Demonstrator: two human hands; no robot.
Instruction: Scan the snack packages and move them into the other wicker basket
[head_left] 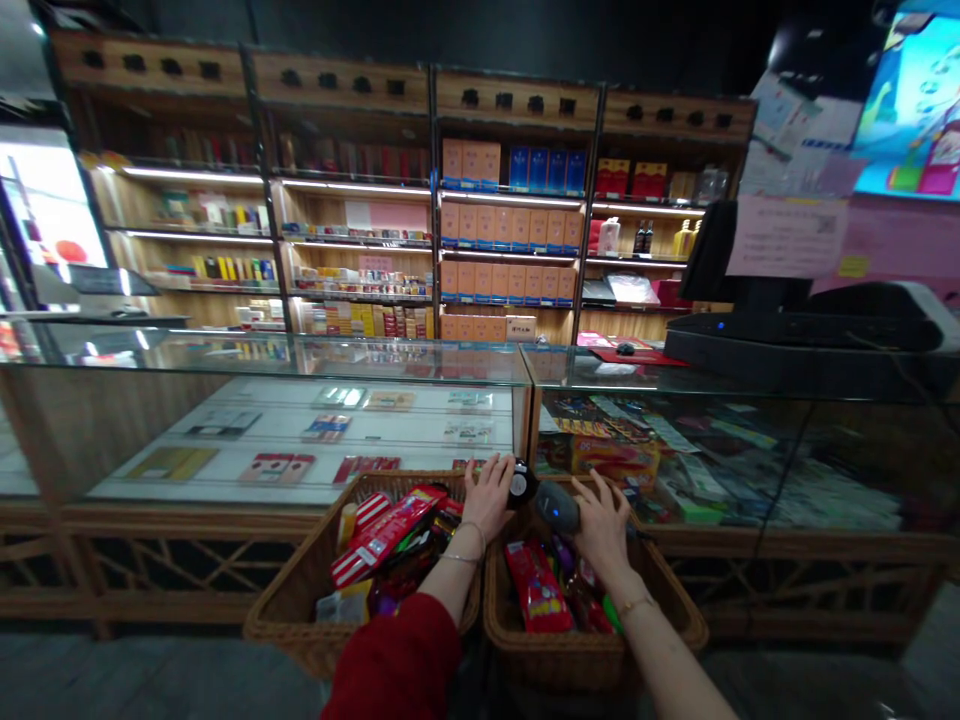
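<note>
My left hand (pixel 487 497), below a red sleeve with a bracelet at the wrist, is closed on a dark bottle-like item (pixel 521 484), its round black end with a pale label facing the other hand. My right hand (pixel 602 522) grips a dark grey barcode scanner (pixel 557 507) with a small blue light, held close to that round end. Below my left arm stands a wicker basket (pixel 274 600) of snack packs, among them a red-and-white striped pack (pixel 390 535). Under my right hand a second wicker basket (pixel 517 640) holds a red packet (pixel 537 588) and other colourful packs.
A glass display counter (pixel 225 365) runs behind the baskets, with flat packs inside. On its right stand a monitor (pixel 709 255) and a dark till unit (pixel 787 345). A black cable (pixel 787 470) hangs down its front. Shelves (pixel 510 195) of boxes and bottles line the wall.
</note>
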